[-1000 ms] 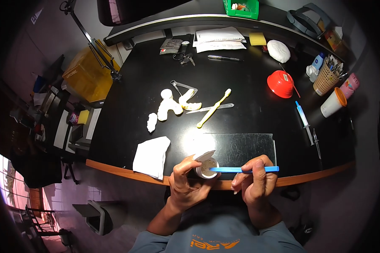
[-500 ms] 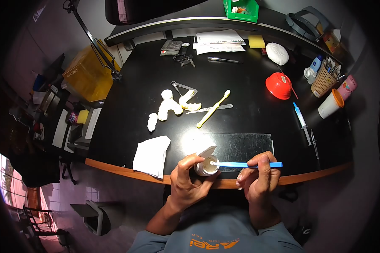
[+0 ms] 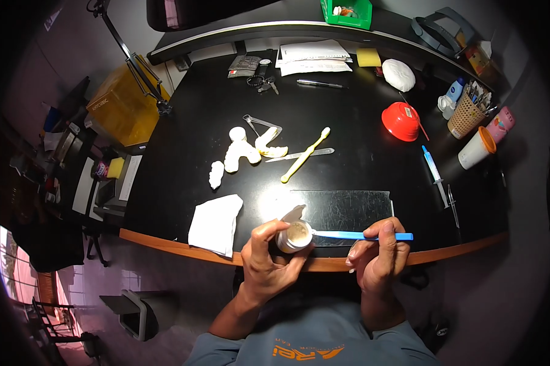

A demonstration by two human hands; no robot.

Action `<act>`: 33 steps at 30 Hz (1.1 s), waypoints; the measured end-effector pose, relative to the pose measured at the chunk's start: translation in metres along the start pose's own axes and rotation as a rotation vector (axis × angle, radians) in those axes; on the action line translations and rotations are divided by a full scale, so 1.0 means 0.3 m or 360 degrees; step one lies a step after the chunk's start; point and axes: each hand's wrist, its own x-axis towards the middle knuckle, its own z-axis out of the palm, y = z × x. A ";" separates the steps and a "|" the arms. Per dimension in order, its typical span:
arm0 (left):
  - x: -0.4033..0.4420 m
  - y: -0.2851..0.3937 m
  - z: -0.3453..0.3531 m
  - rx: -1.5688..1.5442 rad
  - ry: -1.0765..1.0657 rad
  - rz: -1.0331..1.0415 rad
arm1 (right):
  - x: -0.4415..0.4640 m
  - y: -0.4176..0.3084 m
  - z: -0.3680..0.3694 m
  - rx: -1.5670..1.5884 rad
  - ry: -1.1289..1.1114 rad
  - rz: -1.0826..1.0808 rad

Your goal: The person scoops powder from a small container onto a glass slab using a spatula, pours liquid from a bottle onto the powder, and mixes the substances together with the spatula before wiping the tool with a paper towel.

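Observation:
My left hand [image 3: 271,259] is closed around a small white jar [image 3: 290,246] with its flip lid [image 3: 294,213] raised, at the table's front edge. Pale beige stuff [image 3: 297,232] shows inside the jar's mouth. Between the thumb and fingers of my right hand [image 3: 382,253] is a slim blue-handled tool [image 3: 348,235]. Its small whitish tip is at the jar's right rim; whether that is a brush or a scoop I cannot tell. Just behind lies a dark scratched plate [image 3: 348,207].
Dental casts [image 3: 241,154], a yellow toothbrush [image 3: 305,157] and a scalpel [image 3: 324,152] lie mid-table. A folded white cloth [image 3: 214,224] is at front left. Towards the right are a red bowl [image 3: 400,122], a syringe [image 3: 435,171] and a white cup [image 3: 474,152].
The blue tool has moved slightly right, its tip going from inside the jar's mouth to the rim. The jar's mouth now shows more openly. The whole view has shifted slightly.

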 end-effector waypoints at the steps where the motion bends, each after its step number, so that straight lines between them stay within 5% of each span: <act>1: -0.001 0.001 -0.001 -0.0019 -0.0001 -0.0036 | 0.003 0.000 -0.011 -0.0005 -0.0005 -0.0026; 14: -0.007 0.002 -0.004 -0.0094 0.0115 -0.0222 | -0.034 -0.009 -0.078 -0.0278 0.0004 0.0071; 33: -0.006 0.000 -0.007 -0.0174 0.0074 -0.0234 | -0.066 0.017 -0.112 -0.0868 -0.0429 -0.0481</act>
